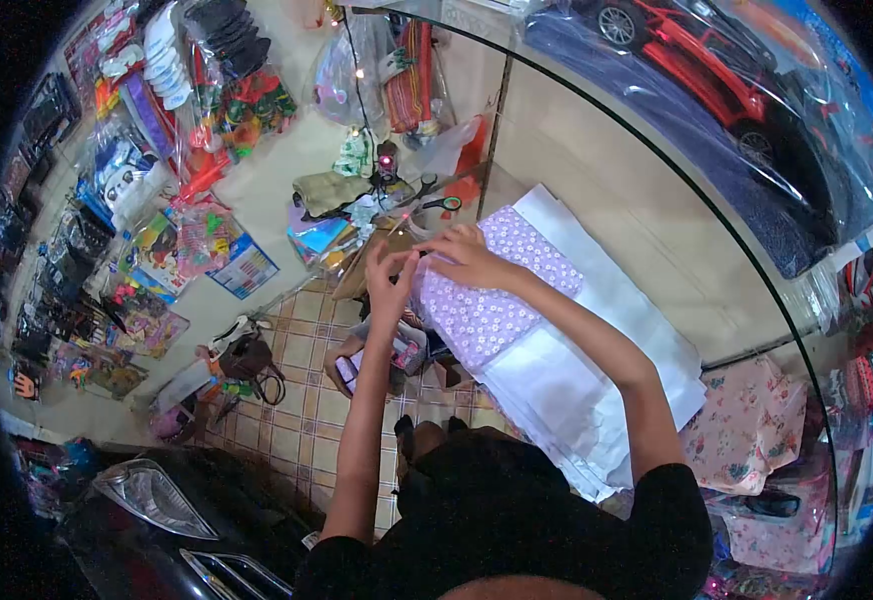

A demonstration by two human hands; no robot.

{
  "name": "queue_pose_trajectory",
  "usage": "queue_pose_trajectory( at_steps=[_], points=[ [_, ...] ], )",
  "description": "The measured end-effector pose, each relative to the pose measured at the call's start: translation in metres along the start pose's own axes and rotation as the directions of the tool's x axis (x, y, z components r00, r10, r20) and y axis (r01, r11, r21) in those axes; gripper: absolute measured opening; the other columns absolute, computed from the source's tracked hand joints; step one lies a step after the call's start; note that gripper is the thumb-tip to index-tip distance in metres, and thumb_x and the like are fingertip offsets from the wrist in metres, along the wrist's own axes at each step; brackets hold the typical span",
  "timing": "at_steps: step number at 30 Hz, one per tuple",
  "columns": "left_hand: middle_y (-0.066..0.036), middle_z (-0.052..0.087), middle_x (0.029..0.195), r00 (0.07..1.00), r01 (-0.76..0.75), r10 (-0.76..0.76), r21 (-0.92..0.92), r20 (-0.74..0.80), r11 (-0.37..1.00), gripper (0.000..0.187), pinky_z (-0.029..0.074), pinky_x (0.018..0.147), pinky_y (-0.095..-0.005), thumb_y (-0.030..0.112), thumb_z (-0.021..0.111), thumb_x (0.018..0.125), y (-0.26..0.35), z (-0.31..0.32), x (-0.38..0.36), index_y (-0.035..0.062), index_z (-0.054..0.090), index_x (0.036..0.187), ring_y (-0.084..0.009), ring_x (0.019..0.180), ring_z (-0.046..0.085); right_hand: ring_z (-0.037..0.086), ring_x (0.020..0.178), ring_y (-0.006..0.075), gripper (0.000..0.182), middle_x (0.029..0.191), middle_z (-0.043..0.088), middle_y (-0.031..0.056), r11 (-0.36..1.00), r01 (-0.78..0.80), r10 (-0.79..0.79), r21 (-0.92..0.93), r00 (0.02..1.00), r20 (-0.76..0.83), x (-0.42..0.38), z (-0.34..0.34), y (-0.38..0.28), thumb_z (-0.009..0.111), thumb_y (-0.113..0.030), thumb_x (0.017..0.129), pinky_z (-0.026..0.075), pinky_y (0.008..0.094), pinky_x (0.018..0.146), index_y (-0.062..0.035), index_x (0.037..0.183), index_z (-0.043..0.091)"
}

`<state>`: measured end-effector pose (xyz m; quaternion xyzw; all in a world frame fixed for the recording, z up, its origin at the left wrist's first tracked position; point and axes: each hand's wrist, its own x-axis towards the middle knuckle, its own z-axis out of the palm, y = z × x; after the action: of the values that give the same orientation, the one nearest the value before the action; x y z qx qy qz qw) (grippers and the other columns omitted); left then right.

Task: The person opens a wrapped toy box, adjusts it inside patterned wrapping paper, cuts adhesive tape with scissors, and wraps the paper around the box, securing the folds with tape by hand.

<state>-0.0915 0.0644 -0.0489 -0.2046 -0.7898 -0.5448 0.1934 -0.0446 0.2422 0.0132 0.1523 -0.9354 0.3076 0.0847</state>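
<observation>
A purple parcel-like bundle with white flowers [505,300] lies on a stack of white sheets [567,400]. My left hand [392,278] is at its upper left corner, thumb and fingers pinched together. Whatever lies in that pinch is too small to make out. My right hand [472,262] reaches across the top edge of the flowered bundle, its fingers bent towards the left fingertips. Between those fingers, too, I cannot make out what is held. Both hands are nearly touching. Just beyond them lie green-handled scissors [445,204].
Behind the hands are a folded olive cloth [329,193] and blue papers [322,238]. A curved glass edge [657,130] runs along the right, with a boxed red toy car [697,60] beyond. Bagged goods hang at left; a dark motorbike [177,520] stands lower left.
</observation>
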Motion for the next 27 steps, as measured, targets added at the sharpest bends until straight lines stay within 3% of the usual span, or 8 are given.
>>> queue_pose_trajectory(
  at_steps=[3,4,7,10,14,22,25,27],
  points=[
    [-0.017,0.063,0.117,0.989,0.017,-0.001,-0.106,0.150,0.994,0.024,0.045,0.094,-0.0365,0.024,0.072,0.080,0.018,-0.007,-0.003,0.0068,0.073,0.096,-0.0315,0.107,0.061,0.056,0.104,0.0245,0.028,0.101,0.066,0.0054,0.996,0.053,-0.060,0.065,0.992,0.108,0.014,-0.016,0.023,0.067,-0.032,0.084,0.030,0.0456,0.100,-0.0187,0.109,0.070],
    [-0.016,0.068,0.107,0.997,-0.039,0.043,-0.065,0.061,0.997,0.024,0.047,0.089,-0.0355,0.020,0.071,0.082,0.017,0.000,-0.009,0.0048,0.072,0.100,-0.0274,0.097,0.065,0.062,0.096,0.0216,0.020,0.094,0.069,0.0035,0.983,0.073,-0.082,0.169,0.995,0.050,0.018,-0.017,0.025,0.073,-0.030,0.080,0.033,0.0430,0.099,-0.0174,0.095,0.073],
    [-0.015,0.070,0.101,0.975,0.221,-0.212,-0.278,0.061,0.935,0.024,0.048,0.087,-0.0327,0.018,0.070,0.083,0.030,0.004,-0.020,0.0019,0.071,0.100,-0.0227,0.094,0.066,0.060,0.099,0.0222,0.017,0.095,0.068,0.0034,0.994,0.104,-0.102,-0.013,0.986,0.129,0.023,-0.024,0.023,0.073,-0.029,0.079,0.035,0.0403,0.098,-0.0165,0.091,0.074],
    [-0.014,0.071,0.097,0.972,0.235,-0.223,-0.349,0.073,0.907,0.024,0.048,0.086,-0.0303,0.017,0.070,0.083,0.021,0.008,-0.022,0.0000,0.071,0.100,-0.0193,0.090,0.067,0.059,0.100,0.0221,0.018,0.094,0.068,0.0039,0.995,0.102,-0.100,-0.005,0.984,0.149,0.028,-0.037,0.031,0.074,-0.030,0.078,0.038,0.0374,0.094,-0.0160,0.089,0.075],
    [-0.011,0.070,0.102,0.957,0.283,-0.248,-0.286,0.152,0.916,0.026,0.046,0.087,-0.0288,0.018,0.068,0.087,0.015,0.005,-0.020,-0.0015,0.069,0.104,-0.0164,0.094,0.063,0.058,0.102,0.0248,0.027,0.094,0.068,0.0072,0.996,0.047,-0.059,0.069,0.979,0.193,0.034,-0.059,0.083,0.076,-0.038,0.074,0.035,0.0427,0.097,-0.0131,0.084,0.075],
    [-0.010,0.070,0.097,0.954,0.296,-0.263,-0.316,0.144,0.901,0.025,0.048,0.085,-0.0307,0.019,0.068,0.086,0.025,0.009,-0.012,-0.0006,0.069,0.101,-0.0169,0.091,0.064,0.056,0.106,0.0251,0.022,0.106,0.064,0.0068,0.978,-0.141,0.144,-0.156,0.990,0.008,-0.003,-0.093,0.146,0.072,-0.031,0.079,0.038,0.0391,0.094,-0.0127,0.093,0.072],
    [-0.011,0.067,0.103,0.948,0.311,-0.304,-0.445,0.090,0.840,0.034,0.046,0.089,-0.0316,0.022,0.066,0.089,0.002,0.012,-0.016,-0.0015,0.063,0.113,-0.0179,0.097,0.062,0.052,0.111,0.0284,0.021,0.114,0.060,0.0092,0.951,-0.138,0.122,-0.276,0.990,-0.074,-0.012,-0.092,0.113,0.067,-0.024,0.082,0.037,0.0409,0.097,-0.0121,0.100,0.068],
    [-0.017,0.055,0.124,0.913,0.405,-0.378,-0.482,0.157,0.777,0.049,0.041,0.098,-0.0329,0.023,0.064,0.092,0.004,-0.001,-0.023,-0.0010,0.047,0.131,-0.0211,0.114,0.053,0.049,0.114,0.0309,0.025,0.120,0.055,0.0118,0.941,-0.067,0.017,-0.331,0.988,-0.152,-0.025,-0.087,0.068,0.064,-0.020,0.084,0.036,0.0427,0.098,-0.0115,0.107,0.064]
  ],
)
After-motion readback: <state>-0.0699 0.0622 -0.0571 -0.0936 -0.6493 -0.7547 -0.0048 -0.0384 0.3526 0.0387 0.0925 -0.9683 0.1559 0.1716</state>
